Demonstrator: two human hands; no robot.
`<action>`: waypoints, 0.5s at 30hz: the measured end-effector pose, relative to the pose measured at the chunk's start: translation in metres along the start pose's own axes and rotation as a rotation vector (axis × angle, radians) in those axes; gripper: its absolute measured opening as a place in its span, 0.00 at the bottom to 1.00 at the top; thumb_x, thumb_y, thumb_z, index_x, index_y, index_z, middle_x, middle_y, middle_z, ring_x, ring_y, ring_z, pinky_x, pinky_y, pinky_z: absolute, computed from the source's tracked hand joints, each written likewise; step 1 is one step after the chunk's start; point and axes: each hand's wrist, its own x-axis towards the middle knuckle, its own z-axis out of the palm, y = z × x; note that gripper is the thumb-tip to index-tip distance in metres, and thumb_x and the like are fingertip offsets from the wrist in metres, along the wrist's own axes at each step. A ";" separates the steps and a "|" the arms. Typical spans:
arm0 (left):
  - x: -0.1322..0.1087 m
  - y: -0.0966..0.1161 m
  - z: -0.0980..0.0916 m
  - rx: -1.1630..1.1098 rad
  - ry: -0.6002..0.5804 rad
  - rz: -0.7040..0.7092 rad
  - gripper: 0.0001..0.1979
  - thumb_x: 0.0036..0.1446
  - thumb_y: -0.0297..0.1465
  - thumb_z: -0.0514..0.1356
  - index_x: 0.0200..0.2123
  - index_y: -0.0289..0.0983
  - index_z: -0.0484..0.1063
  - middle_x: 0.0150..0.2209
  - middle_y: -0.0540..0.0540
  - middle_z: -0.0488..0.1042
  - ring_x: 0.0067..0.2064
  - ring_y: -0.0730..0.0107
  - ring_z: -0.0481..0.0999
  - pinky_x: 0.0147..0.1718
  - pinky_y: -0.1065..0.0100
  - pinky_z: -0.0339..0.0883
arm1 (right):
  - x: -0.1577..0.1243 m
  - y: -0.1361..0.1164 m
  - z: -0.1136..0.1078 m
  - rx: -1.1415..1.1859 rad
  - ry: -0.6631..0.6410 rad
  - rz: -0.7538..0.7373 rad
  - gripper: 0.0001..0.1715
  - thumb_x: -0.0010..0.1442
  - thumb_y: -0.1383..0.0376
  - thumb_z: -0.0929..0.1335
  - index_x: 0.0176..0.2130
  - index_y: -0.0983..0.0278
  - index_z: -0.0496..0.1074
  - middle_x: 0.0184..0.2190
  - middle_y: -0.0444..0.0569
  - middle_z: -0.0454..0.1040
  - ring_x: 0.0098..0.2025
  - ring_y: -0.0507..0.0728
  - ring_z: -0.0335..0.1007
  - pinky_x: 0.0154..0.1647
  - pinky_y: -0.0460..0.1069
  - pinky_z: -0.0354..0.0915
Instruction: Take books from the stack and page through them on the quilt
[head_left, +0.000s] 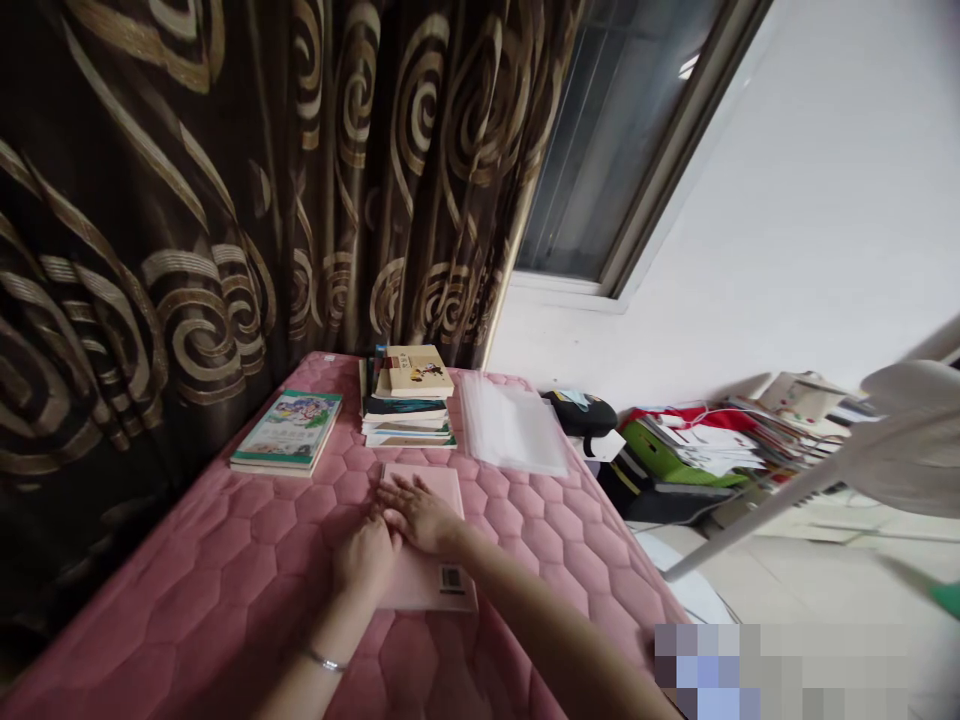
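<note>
A pink book (439, 485) lies face down on the pink quilted surface (225, 560), its barcode near the lower right corner. My right hand (421, 513) rests flat on its cover with the fingers stretched out. My left hand (365, 558) sits at the book's left edge, fingers curled against it; a thin bracelet circles that wrist. Whether the left fingers grip the edge is hidden.
A stack of books (409, 400) stands behind the pink book, a single green-covered book (289, 430) to its left, and clear plastic sleeves (510, 425) to its right. A dark patterned curtain (187, 200) hangs at left. Cluttered papers and bags (697, 445) lie on the floor at right.
</note>
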 end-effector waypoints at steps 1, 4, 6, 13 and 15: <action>0.000 0.001 0.000 0.000 0.010 -0.007 0.19 0.64 0.32 0.47 0.49 0.28 0.72 0.37 0.32 0.79 0.36 0.57 0.81 0.30 0.66 0.70 | 0.009 0.005 0.001 -0.026 0.013 0.023 0.30 0.70 0.54 0.52 0.67 0.57 0.49 0.68 0.45 0.48 0.70 0.58 0.36 0.68 0.61 0.36; 0.000 0.003 0.001 0.003 0.020 -0.042 0.21 0.64 0.32 0.45 0.52 0.27 0.69 0.33 0.32 0.79 0.33 0.55 0.81 0.26 0.65 0.69 | 0.031 0.012 0.006 -0.080 0.080 0.146 0.30 0.70 0.54 0.52 0.67 0.58 0.48 0.68 0.46 0.45 0.70 0.57 0.37 0.68 0.61 0.36; 0.000 0.002 0.001 0.007 0.035 -0.032 0.22 0.63 0.32 0.46 0.53 0.26 0.68 0.34 0.31 0.79 0.33 0.55 0.81 0.26 0.65 0.69 | 0.038 0.009 0.012 -0.093 0.117 0.228 0.32 0.70 0.53 0.52 0.67 0.62 0.48 0.68 0.49 0.45 0.70 0.58 0.36 0.68 0.61 0.36; 0.001 0.003 -0.003 0.046 0.019 -0.022 0.21 0.64 0.31 0.44 0.50 0.25 0.70 0.35 0.31 0.79 0.34 0.56 0.81 0.27 0.66 0.69 | -0.005 0.000 0.022 -0.123 0.150 0.322 0.36 0.69 0.53 0.52 0.67 0.71 0.47 0.68 0.56 0.41 0.70 0.59 0.33 0.69 0.58 0.37; 0.001 0.004 -0.004 0.050 0.014 -0.027 0.22 0.64 0.30 0.44 0.52 0.24 0.68 0.34 0.31 0.79 0.34 0.55 0.81 0.26 0.65 0.69 | -0.024 0.008 0.017 -0.128 0.163 0.421 0.36 0.69 0.53 0.52 0.67 0.72 0.46 0.68 0.57 0.40 0.70 0.61 0.33 0.69 0.59 0.36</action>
